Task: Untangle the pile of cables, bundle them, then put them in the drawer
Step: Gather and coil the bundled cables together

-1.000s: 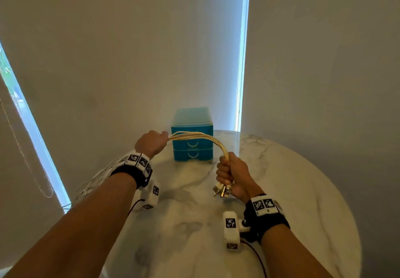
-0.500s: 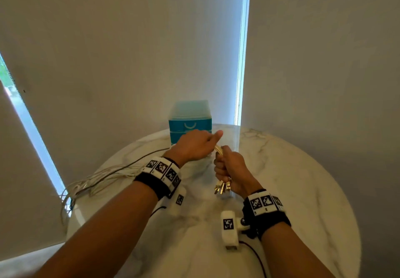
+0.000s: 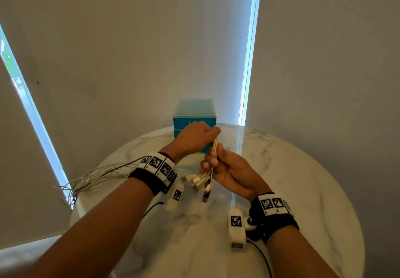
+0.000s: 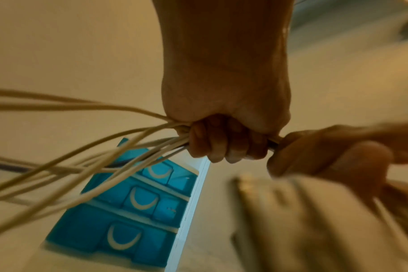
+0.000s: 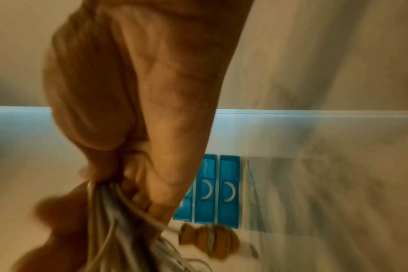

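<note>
Both hands hold one bundle of pale cables (image 3: 214, 147) above the round marble table (image 3: 303, 180). My left hand (image 3: 194, 137) is fisted round the bundle, just above my right hand (image 3: 218, 165), which grips it lower down. The plug ends (image 3: 199, 182) fan out below my right fist. The long loose lengths (image 3: 97, 176) trail left past my left wrist and over the table's edge. In the left wrist view my curled fingers (image 4: 221, 145) clamp the cables (image 4: 105, 147). The blue drawer unit (image 3: 194, 113) stands behind the hands, its drawers (image 4: 128, 217) closed.
A pale wall rises close behind the table, with bright window strips (image 3: 249, 61) to the right of the drawer unit and at the far left (image 3: 32, 115). Dark sensor leads (image 3: 262, 256) hang from my wrist bands over the near tabletop.
My left hand has slid along the bundle from the far left up to my right hand. The arc of cable between them is gone. The plug ends hang further out of my right fist.
</note>
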Demonstrator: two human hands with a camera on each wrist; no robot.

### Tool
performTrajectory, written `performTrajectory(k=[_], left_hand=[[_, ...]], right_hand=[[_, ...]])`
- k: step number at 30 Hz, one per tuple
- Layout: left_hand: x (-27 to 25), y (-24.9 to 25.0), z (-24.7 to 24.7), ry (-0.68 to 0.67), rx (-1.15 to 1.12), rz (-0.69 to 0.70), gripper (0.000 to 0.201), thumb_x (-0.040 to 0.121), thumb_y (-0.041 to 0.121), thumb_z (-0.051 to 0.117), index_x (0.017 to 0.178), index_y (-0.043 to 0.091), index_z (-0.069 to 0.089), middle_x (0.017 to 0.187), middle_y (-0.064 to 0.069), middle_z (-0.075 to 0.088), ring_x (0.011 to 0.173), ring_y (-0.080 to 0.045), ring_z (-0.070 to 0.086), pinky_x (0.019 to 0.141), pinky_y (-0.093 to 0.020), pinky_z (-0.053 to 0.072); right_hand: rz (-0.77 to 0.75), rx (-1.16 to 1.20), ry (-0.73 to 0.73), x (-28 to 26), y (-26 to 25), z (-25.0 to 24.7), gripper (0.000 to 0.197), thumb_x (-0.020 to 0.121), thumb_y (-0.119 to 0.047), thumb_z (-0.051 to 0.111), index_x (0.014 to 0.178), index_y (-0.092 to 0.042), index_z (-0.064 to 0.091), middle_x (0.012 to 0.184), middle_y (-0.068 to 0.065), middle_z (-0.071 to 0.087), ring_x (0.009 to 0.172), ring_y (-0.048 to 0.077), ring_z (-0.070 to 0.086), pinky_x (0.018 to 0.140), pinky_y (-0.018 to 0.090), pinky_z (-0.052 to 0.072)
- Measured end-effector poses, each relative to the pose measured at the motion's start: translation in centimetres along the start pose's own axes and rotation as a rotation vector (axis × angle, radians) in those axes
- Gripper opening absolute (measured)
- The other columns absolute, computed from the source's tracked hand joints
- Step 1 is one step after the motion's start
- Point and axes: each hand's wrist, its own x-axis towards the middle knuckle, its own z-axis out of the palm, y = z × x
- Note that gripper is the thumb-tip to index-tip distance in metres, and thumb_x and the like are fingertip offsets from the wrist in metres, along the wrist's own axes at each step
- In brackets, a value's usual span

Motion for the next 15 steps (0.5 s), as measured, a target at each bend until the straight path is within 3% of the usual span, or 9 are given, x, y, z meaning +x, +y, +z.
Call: performTrajectory(k=[2,4,6,8,10,12,15], left_hand=[[-0.3,-0.1,-0.5,-0.051,0.092,0.044,0.064,0.111,0.044,0.048,0.053,0.017,0.046,0.049,0.005,0.043,0.046,-0.008,0.038,0.057,-0.029,0.034],[-0.4,-0.7,-1.1,-0.08,0.121,0.061,0.065,0.11,0.048,0.049,0.052,0.018,0.047,0.047,0.006,0.045,0.046,-0.007,0.042,0.063,-0.032,0.043],[-0.3,-1.0,-1.6,-0.085,0.121,0.059,0.064,0.11,0.05,0.047,0.055,0.017,0.055,0.052,0.005,0.053,0.052,-0.009,0.049,0.073,-0.036,0.049],[-0.1,-0.9,-1.7,-0.082,0.196,0.044,0.064,0.112,0.05,0.043,0.06,0.016,0.059,0.058,0.001,0.057,0.055,-0.013,0.05,0.066,-0.033,0.045],[-0.1,-1.3,-1.4,-0.086,0.239,0.013,0.066,0.113,0.048,0.04,0.058,0.016,0.055,0.056,0.001,0.051,0.052,-0.013,0.045,0.061,-0.032,0.039],[-0.3,-2.4,-0.5,-0.079,0.111,-0.016,0.066,0.114,0.047,0.04,0.056,0.017,0.049,0.053,0.003,0.047,0.048,-0.009,0.04,0.059,-0.032,0.035],[-0.8,-3.6,1.2,-0.071,-0.238,-0.069,0.065,0.112,0.059,0.036,0.066,0.018,0.058,0.056,0.009,0.052,0.05,-0.004,0.043,0.06,-0.026,0.039]], right_hand=[[0.044,0.048,-0.071,0.1,0.2,-0.2,0.037,0.116,-0.031,0.033,0.103,-0.009,0.059,0.084,0.004,0.057,0.084,0.019,0.063,0.094,0.04,0.056],[0.1,0.106,-0.113,0.5,0.2,0.1,0.032,0.115,-0.031,0.038,0.104,-0.01,0.059,0.08,0.0,0.052,0.071,0.013,0.054,0.077,0.032,0.054],[0.151,0.142,-0.09,0.8,0.2,0.9,0.036,0.114,-0.037,0.041,0.096,-0.011,0.059,0.072,-0.002,0.04,0.06,0.011,0.038,0.06,0.027,0.041],[0.162,0.123,0.018,1.1,0.7,2.1,0.047,0.108,-0.052,0.047,0.082,-0.014,0.055,0.066,-0.003,0.029,0.056,0.012,0.023,0.054,0.029,0.022],[0.127,0.048,0.199,1.7,1.7,3.2,0.057,0.102,-0.065,0.052,0.069,-0.019,0.046,0.058,-0.004,0.026,0.053,0.013,0.015,0.054,0.031,0.012],[0.065,-0.03,0.376,2.3,2.6,3.8,0.061,0.102,-0.069,0.051,0.063,-0.023,0.041,0.053,-0.005,0.025,0.048,0.011,0.015,0.048,0.03,0.01],[-0.056,-0.077,0.527,2.6,1.9,3.3,0.057,0.106,-0.063,0.048,0.066,-0.023,0.047,0.052,-0.005,0.028,0.041,0.009,0.021,0.039,0.024,0.016]])
